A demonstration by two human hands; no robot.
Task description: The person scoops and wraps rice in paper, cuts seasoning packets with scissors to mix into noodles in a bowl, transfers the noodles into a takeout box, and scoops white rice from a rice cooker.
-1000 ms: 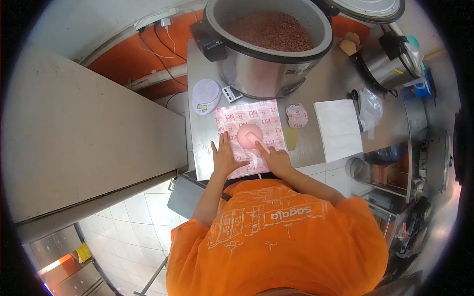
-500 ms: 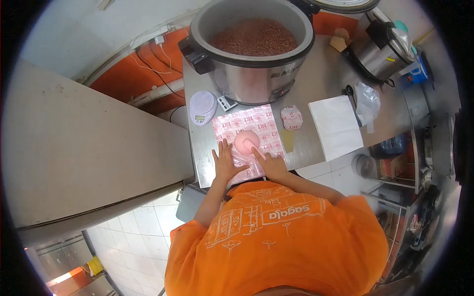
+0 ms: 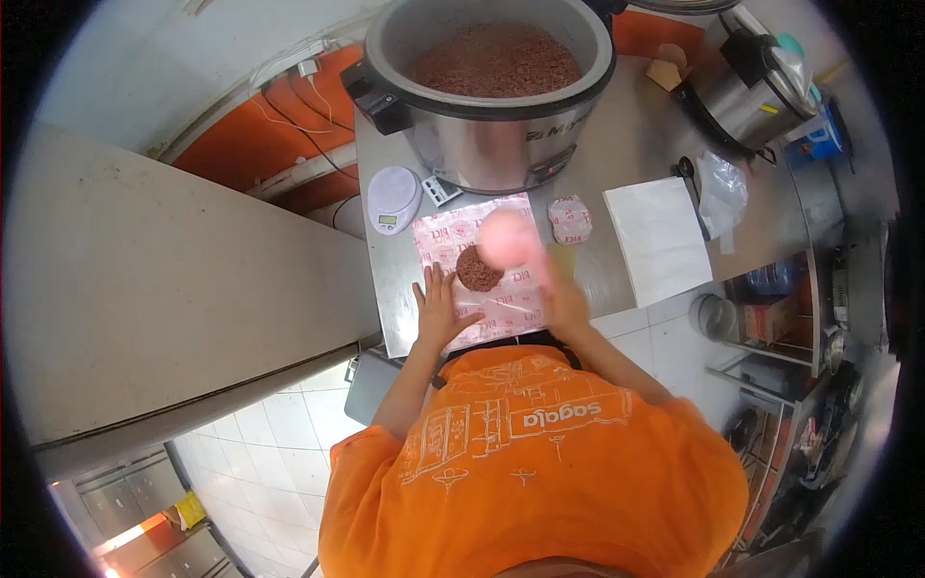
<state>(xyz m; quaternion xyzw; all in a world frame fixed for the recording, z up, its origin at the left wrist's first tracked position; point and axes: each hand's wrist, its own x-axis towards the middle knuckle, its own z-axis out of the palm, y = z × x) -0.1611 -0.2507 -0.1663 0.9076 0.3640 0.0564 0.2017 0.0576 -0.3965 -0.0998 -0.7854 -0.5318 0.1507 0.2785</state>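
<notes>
A round mound of reddish-brown rice [image 3: 476, 270] lies on a stack of pink-printed wrapping paper [image 3: 496, 313]. My left hand [image 3: 440, 310] rests flat on the paper's left side, fingers spread, just below the mound. In my right hand [image 3: 567, 306], smeared by motion, is the handle of a pink rice scoop [image 3: 507, 239]. Its rounded bowl hovers above the paper, at the upper right of the mound and partly overlapping it in view. The inside of the scoop is hidden.
Behind the paper stands a large rice cooker [image 3: 482, 144] with brown rice inside. A small digital scale [image 3: 394, 196] sits at left. To the right are a wrapped packet [image 3: 569, 220], white paper sheets [image 3: 657, 241], a plastic bag [image 3: 723, 197] and a second steel pot [image 3: 747, 91].
My right hand has lifted the pink rice scoop off the paper and moved it up and right, uncovering the rice mound. My left hand has stayed on the paper.
</notes>
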